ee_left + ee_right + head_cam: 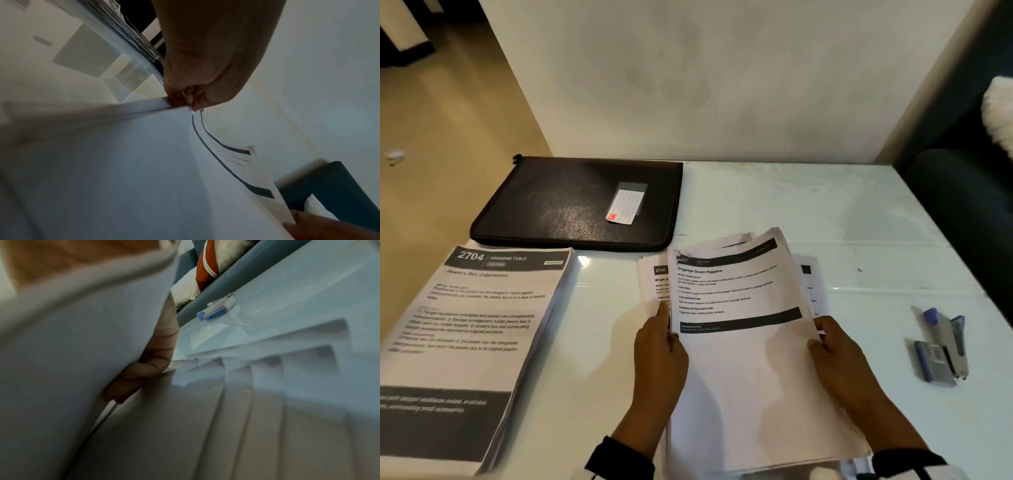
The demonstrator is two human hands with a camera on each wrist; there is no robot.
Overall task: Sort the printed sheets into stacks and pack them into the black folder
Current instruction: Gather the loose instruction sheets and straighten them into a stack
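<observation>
A bundle of printed sheets [743, 346], top page headed "Organize Green Peppers", is lifted off a looser pile [654, 284] beneath it. My left hand [659, 356] grips the bundle's left edge [144, 162], fingers [180, 97] curled onto the paper. My right hand [835, 349] holds the right edge, with its fingers [141, 371] curled under the sheets [72, 353]. A second thick stack [476, 342], headed "2704 Dressing Table", lies at the table's left. The black folder [571, 202] lies zipped shut at the back left, a label card on its cover.
A stapler [955, 346] with a blue staple box [931, 359] lies at the right of the white table [859, 212]. A dark sofa [962, 192] with a white cushion stands past the right edge. A wall runs behind the table.
</observation>
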